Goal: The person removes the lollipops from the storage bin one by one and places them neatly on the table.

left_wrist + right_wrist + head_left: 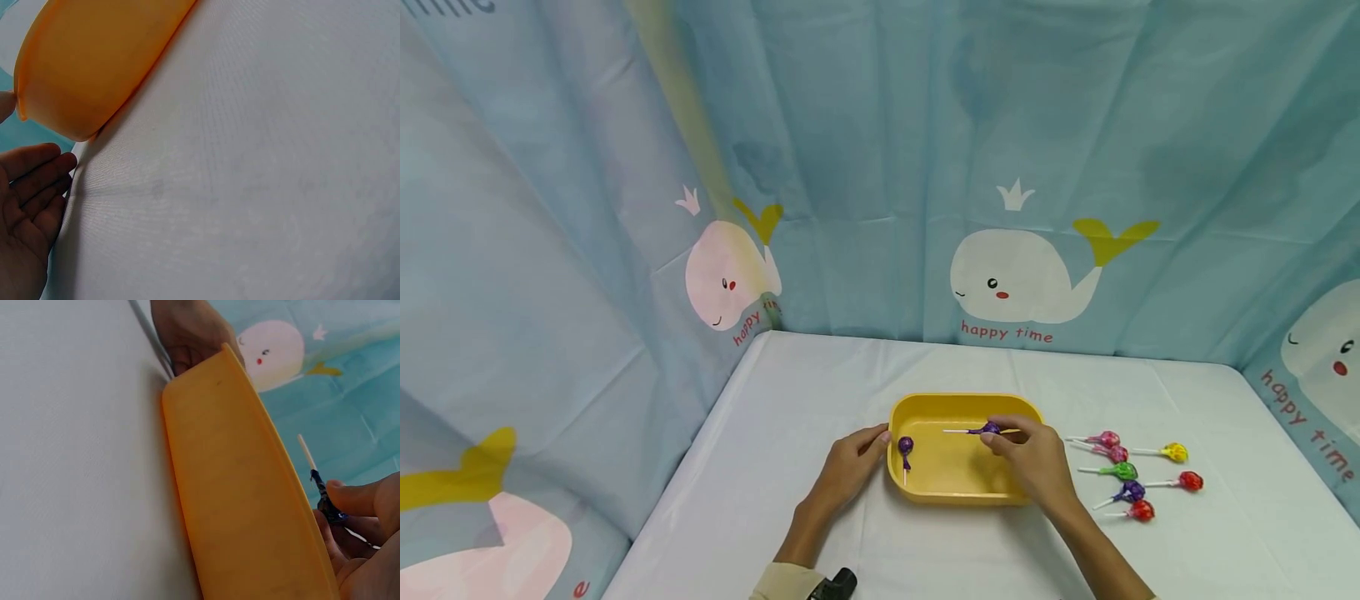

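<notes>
A yellow tray [951, 467] stands on the white cloth in the head view. My left hand [848, 468] is at its left end, thumb touching the rim and fingers fairly straight beside the wall, as the left wrist view shows. Over the right half of the tray, my right hand [1037, 461] pinches a purple lollipop [991, 428] by its wrapped head, white stick pointing left. A thin white piece also shows between those fingers. Another purple lollipop [906, 447] lies inside the tray near the left wall, its stick toward me.
Right of the tray lie several wrapped lollipops: two pink ones [1117, 454], a yellow one [1176, 452], a green one [1126, 471], a purple one [1133, 492] and two red ones [1142, 510]. A blue curtain [865, 167] with whale prints hangs around the table.
</notes>
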Tool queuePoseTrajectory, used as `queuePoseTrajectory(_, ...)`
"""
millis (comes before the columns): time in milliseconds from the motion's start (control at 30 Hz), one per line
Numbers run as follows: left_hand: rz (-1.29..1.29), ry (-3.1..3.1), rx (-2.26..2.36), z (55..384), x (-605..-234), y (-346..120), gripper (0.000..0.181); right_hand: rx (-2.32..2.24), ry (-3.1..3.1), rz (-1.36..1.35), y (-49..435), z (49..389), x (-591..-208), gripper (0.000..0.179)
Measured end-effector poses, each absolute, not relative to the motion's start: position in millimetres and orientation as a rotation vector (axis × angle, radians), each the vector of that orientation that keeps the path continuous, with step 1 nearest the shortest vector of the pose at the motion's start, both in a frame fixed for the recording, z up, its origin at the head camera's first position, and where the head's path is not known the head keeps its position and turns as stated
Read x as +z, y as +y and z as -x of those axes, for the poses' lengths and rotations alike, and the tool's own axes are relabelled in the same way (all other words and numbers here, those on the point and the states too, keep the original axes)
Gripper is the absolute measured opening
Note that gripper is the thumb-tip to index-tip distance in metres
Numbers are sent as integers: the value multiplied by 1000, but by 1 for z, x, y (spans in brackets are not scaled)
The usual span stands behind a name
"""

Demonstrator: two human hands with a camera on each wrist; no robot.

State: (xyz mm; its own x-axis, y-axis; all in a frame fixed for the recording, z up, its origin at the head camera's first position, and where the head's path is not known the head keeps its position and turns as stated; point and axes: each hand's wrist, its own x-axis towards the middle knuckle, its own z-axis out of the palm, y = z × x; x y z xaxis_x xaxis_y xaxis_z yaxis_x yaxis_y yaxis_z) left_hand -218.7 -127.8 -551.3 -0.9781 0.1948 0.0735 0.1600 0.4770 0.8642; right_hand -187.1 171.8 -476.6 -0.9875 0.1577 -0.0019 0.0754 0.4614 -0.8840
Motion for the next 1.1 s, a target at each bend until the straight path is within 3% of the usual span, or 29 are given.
queuePoseTrajectory(1100, -313, 2672, 1545, 219, -550, -128, 57, 1489, -2649, 415, 237, 161, -468, 47)
